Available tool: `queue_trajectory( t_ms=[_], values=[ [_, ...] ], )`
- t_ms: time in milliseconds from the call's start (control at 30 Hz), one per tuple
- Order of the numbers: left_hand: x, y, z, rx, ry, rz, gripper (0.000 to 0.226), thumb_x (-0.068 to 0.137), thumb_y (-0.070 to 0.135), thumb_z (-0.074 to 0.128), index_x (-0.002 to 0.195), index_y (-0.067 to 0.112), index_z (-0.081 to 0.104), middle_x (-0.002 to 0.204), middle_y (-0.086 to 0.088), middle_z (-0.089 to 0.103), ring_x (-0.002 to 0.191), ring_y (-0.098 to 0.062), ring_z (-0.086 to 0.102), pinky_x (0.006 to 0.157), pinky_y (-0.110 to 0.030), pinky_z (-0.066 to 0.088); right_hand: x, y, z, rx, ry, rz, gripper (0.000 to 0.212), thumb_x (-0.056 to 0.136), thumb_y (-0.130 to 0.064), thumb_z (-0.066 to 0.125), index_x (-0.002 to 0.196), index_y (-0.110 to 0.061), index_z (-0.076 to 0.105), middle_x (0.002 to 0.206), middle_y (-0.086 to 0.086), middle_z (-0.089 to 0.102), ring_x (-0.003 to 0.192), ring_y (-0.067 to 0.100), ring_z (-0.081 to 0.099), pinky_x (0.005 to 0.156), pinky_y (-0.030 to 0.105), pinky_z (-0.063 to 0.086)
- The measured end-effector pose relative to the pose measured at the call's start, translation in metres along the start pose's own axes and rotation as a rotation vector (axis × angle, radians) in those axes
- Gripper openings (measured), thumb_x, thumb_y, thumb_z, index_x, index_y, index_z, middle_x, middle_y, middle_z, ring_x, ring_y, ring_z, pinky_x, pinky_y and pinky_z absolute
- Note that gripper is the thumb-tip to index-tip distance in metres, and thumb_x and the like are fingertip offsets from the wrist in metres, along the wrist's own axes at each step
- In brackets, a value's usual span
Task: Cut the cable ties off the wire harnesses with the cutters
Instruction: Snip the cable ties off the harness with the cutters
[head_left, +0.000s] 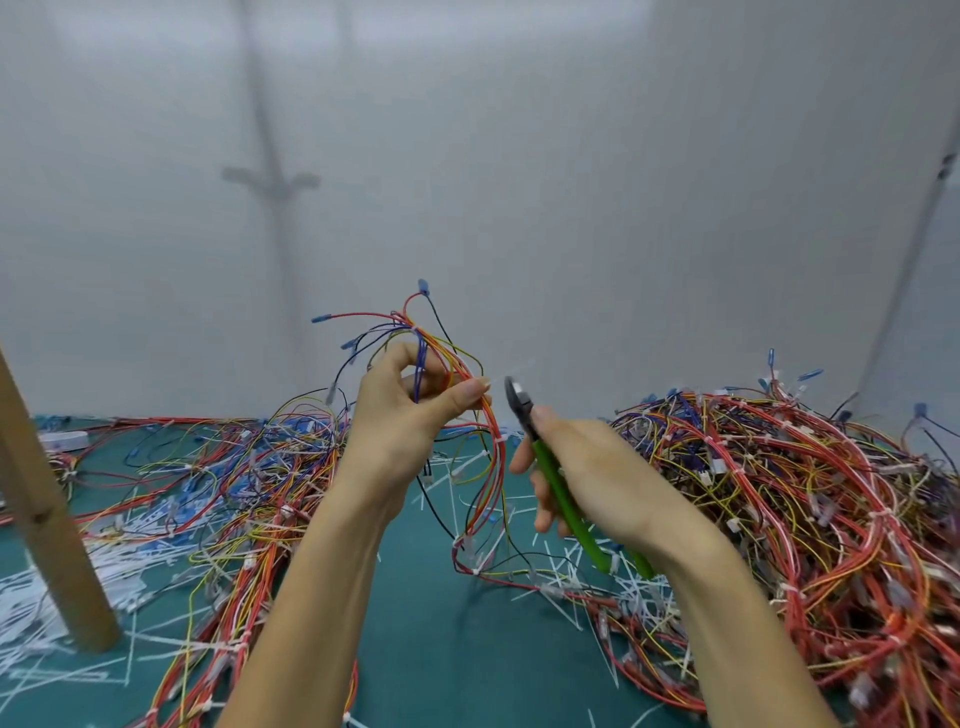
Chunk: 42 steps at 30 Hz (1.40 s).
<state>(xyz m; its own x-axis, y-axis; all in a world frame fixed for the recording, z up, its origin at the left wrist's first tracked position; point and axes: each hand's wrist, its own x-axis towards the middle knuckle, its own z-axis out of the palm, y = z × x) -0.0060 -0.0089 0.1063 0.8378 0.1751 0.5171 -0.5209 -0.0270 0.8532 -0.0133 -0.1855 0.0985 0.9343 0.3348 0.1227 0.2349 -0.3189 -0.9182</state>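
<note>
My left hand (410, 415) holds a wire harness (488, 467) of red, yellow, blue and black wires up above the table, thumb and fingers pinched on its upper part. A white cable tie (501, 439) wraps the bundle just below my thumb. My right hand (587, 473) grips the green-handled cutters (561, 493). Their dark jaws (517, 397) point up, a short way right of the held bundle, not touching it. A thin translucent strip shows by the jaw tips.
A big heap of tied harnesses (805, 519) lies on the right of the green mat (431, 649). Looser wires (234, 493) spread on the left. Cut white ties (597, 582) litter the mat. A wooden post (47, 519) leans at the left. A white wall stands behind.
</note>
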Motion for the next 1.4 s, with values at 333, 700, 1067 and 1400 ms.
queue_trajectory(
  t_ms=[333, 700, 1067, 1400],
  values=[
    [-0.002, 0.0031, -0.0009, 0.05, -0.046, 0.019, 0.029, 0.08, 0.003, 0.075, 0.085, 0.008, 0.047, 0.059, 0.01, 0.063, 0.065, -0.007, 0.069, 0.067, -0.014, 0.052, 0.0026, 0.0029, 0.0072, -0.279, 0.103, -0.099, 0.056, 0.1, -0.055, 0.03, 0.074, -0.018, 0.063, 0.055, -0.003, 0.057, 0.053, 0.017, 0.068, 0.066, 0.037, 0.049],
    [-0.0021, 0.0032, -0.0009, 0.005, -0.035, 0.002, 0.026, 0.081, -0.004, 0.072, 0.083, 0.01, 0.05, 0.087, -0.007, 0.076, 0.081, -0.02, 0.074, 0.07, -0.021, 0.056, 0.0012, 0.0009, 0.0075, -0.286, 0.119, -0.132, 0.058, 0.097, -0.058, 0.031, 0.072, -0.016, 0.064, 0.054, 0.005, 0.057, 0.051, 0.018, 0.063, 0.064, 0.041, 0.051],
    [-0.0025, 0.0045, -0.0036, 0.014, -0.061, -0.016, 0.027, 0.08, -0.004, 0.072, 0.095, -0.001, 0.05, 0.084, -0.004, 0.076, 0.086, -0.018, 0.074, 0.071, -0.02, 0.056, 0.0007, 0.0013, 0.0073, -0.287, 0.118, -0.132, 0.058, 0.099, -0.056, 0.034, 0.07, -0.016, 0.065, 0.057, 0.008, 0.055, 0.049, 0.019, 0.057, 0.065, 0.045, 0.051],
    [-0.0036, 0.0047, -0.0008, 0.024, -0.057, -0.031, 0.026, 0.08, -0.005, 0.072, 0.095, -0.003, 0.051, 0.082, -0.004, 0.076, 0.08, -0.017, 0.074, 0.07, -0.019, 0.055, 0.0014, 0.0016, 0.0042, -0.292, 0.13, -0.146, 0.058, 0.099, -0.055, 0.036, 0.064, -0.016, 0.061, 0.054, 0.004, 0.051, 0.052, 0.021, 0.052, 0.063, 0.045, 0.05]
  ],
)
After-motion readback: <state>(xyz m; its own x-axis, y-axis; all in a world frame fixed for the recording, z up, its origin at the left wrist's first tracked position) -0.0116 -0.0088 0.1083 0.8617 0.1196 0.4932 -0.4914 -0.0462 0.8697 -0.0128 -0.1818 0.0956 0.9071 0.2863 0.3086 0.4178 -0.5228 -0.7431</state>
